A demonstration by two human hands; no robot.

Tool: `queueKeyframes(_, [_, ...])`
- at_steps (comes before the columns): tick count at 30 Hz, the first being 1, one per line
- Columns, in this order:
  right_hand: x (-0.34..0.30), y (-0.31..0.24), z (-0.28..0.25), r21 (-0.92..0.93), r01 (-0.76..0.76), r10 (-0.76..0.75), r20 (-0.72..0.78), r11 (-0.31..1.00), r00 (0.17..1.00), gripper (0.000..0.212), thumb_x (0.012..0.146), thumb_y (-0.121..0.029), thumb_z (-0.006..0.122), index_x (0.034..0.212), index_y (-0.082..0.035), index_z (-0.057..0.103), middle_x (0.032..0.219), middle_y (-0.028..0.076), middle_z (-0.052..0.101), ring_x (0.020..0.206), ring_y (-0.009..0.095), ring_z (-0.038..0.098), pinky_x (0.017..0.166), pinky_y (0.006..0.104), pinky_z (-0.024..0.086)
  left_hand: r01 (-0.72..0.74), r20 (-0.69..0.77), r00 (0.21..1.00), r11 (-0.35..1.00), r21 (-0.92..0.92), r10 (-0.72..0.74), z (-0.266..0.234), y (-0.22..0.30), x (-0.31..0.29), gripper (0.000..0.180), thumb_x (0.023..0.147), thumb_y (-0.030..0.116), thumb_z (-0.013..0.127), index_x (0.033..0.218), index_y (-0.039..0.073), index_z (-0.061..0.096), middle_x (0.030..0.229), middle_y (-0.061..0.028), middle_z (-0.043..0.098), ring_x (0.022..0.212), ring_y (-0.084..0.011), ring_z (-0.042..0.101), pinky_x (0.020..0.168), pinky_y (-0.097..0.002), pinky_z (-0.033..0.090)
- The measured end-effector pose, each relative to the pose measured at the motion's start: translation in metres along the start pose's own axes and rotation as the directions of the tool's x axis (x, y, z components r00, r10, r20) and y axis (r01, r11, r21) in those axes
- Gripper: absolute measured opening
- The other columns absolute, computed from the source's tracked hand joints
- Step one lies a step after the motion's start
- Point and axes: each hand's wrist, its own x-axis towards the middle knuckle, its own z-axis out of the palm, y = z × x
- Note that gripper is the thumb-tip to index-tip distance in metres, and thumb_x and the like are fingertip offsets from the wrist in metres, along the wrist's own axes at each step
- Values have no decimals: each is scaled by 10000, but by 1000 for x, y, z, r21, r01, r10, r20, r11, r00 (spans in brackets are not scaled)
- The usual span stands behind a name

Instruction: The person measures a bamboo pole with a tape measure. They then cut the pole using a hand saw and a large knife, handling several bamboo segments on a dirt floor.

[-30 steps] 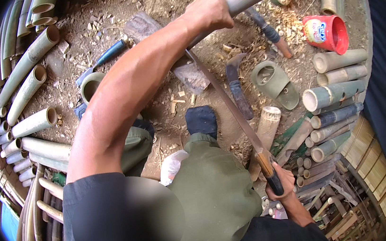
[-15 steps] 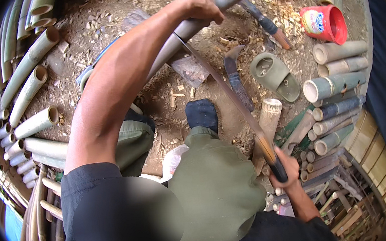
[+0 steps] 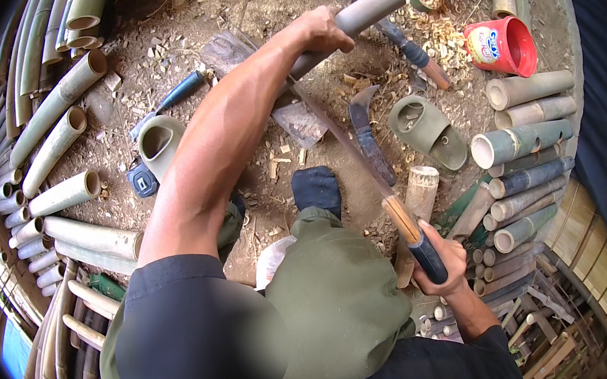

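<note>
My left hand (image 3: 327, 31) is closed around a greyish bamboo tube (image 3: 375, 9), which slants from upper right down behind my left forearm. My right hand (image 3: 443, 262) grips the black and wooden handle of a handsaw (image 3: 343, 140). Its long thin blade runs up and left to the tube, meeting it on the near side of my left hand. How deep the blade sits in the bamboo cannot be made out. Under the tube lies a worn wooden block (image 3: 301, 122). A curved-blade knife (image 3: 370, 137) lies on the dirt beside the saw.
A machete (image 3: 411, 50), a red bucket (image 3: 516, 47) on its side and a green slipper (image 3: 428, 132) lie to the right. Another slipper (image 3: 161, 144), a tape measure (image 3: 142, 179) and a blue-handled tool (image 3: 177, 95) lie left. Cut bamboo tubes (image 3: 526, 141) line both sides.
The handsaw and my right hand have moved up and left, so more blade passes the tube. My left hand keeps its hold. The left slipper and tape measure have come into sight.
</note>
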Motion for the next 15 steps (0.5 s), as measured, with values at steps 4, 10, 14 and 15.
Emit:
queueKeyframes(4, [30, 25, 34, -9, -123, 124, 29, 992, 992, 671, 630, 11, 642, 1290, 108, 572, 865, 204, 711, 620, 244, 705, 598, 323, 555, -66, -16, 998, 998, -24, 65, 1, -1, 10, 617, 649, 277, 754, 1159, -48, 630, 870, -152, 699, 759, -217, 692, 705, -340, 588])
queueKeyframes(10, [76, 48, 69, 128, -56, 72, -117, 990, 991, 643, 670, 5, 623, 1299, 116, 561, 900, 206, 725, 660, 206, 720, 622, 316, 578, -218, -70, 974, 976, -2, 217, -38, 50, -9, 493, 778, 356, 790, 1057, -20, 639, 838, -129, 678, 724, -202, 695, 609, -287, 587])
queueKeyframes(14, [45, 44, 40, 73, -76, 83, -99, 994, 992, 625, 705, -4, 628, 1314, 113, 550, 884, 164, 721, 681, 167, 708, 646, 297, 566, -268, -283, 955, 667, -696, 88, -71, 85, -93, 428, 828, 381, 757, 1042, 27, 647, 793, -45, 624, 629, -127, 597, 572, -293, 513])
queueKeyframes(15, [37, 43, 36, 101, -114, 126, -116, 988, 985, 623, 715, -8, 629, 1321, 109, 546, 887, 156, 721, 697, 156, 702, 658, 291, 562, -359, -443, 896, 653, -667, 40, -64, 68, -110, 512, 803, 415, 778, 1035, -13, 621, 841, -112, 650, 733, -191, 691, 611, -317, 586])
